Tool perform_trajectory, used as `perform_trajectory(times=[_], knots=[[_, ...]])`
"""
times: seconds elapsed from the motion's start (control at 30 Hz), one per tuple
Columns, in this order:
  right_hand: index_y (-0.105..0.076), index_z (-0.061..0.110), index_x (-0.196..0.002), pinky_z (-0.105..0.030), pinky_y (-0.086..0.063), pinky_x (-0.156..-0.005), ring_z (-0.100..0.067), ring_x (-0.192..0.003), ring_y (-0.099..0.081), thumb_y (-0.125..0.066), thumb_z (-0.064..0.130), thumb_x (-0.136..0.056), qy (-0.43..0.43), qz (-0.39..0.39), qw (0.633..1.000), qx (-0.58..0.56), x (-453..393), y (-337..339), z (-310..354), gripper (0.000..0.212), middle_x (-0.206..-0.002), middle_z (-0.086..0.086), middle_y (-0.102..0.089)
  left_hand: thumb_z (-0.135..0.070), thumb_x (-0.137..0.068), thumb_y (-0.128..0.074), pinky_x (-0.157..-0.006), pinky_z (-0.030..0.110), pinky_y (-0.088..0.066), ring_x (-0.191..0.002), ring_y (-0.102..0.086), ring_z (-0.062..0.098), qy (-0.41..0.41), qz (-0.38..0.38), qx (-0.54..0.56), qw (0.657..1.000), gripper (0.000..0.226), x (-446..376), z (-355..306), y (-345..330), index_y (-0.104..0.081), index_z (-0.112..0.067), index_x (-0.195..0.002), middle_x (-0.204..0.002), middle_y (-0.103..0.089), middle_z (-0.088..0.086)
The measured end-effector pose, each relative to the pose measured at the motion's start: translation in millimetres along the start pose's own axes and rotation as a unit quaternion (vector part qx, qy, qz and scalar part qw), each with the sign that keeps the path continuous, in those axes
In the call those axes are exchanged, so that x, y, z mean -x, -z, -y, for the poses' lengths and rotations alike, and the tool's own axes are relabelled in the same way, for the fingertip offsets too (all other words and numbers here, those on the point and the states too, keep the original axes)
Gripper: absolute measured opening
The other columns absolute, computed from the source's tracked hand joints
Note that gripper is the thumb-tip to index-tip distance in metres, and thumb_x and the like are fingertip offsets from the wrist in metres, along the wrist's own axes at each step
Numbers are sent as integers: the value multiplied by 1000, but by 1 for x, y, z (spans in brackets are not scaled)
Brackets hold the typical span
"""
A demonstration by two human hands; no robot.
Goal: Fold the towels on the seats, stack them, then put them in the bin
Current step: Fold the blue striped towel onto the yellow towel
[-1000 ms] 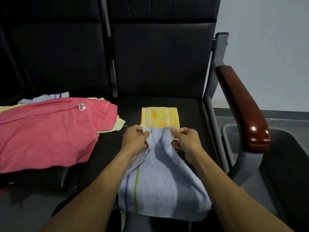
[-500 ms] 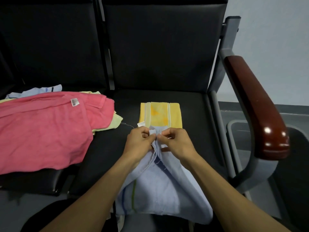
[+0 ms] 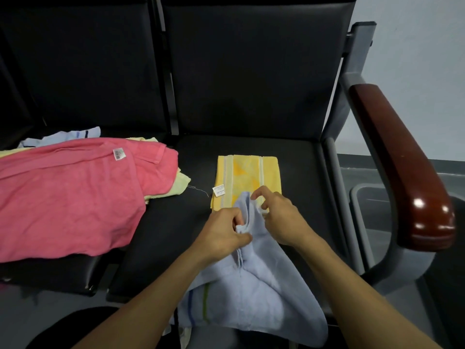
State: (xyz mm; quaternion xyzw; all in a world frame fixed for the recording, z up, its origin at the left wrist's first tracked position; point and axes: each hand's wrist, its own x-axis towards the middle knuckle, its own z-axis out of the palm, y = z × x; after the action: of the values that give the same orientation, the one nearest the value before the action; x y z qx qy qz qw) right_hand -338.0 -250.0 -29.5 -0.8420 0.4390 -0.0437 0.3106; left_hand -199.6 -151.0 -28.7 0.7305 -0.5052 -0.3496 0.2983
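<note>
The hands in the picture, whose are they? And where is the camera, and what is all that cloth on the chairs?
They belong to a person wearing a camera on the head, so you look down as they do. The left hand grips the bunched top of a light blue towel. The right hand touches it, fingers half open. Behind it on the black seat lies a folded yellow towel. On the next seat a pink towel waits on a loose pile. Beside the armrest stands a grey bin.
</note>
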Motion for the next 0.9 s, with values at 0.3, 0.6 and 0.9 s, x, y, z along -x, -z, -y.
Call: perform_trajectory(times=[0.3, 0.6, 0.9], knots=[[-36, 29, -140, -36, -41, -69, -28, -79, -48, -55, 19, -98, 19, 51, 993, 107, -6, -11, 9, 47, -105, -4, -39, -4, -77, -77, -48, 12, -31, -48, -41, 0, -21, 55, -7, 998, 35, 3, -2, -1, -46, -18, -66, -59, -46, -11], [-53, 27, -126, -37, -41, -73, -32, -101, -60, -51, 9, -95, 4, 24, 984, 175, -7, -5, 1, 36, -115, -5, -56, -3, -73, -72, -50, 21, -26, -54, -33, 6, -71, 167, -49, 982, 36, 13, -6, 11, -42, -20, -64, -61, -38, -10], [-72, 19, -97, -32, -38, -62, -23, -81, -59, -69, 45, -91, -12, -75, 993, 85, 1, 23, -8, 27, -94, 0, -65, 1, -76, -67, -47, 23, -28, -53, -40, 11, 53, -106, -32, 992, 23, -6, 21, 62, -51, -14, -70, -62, -48, -1]])
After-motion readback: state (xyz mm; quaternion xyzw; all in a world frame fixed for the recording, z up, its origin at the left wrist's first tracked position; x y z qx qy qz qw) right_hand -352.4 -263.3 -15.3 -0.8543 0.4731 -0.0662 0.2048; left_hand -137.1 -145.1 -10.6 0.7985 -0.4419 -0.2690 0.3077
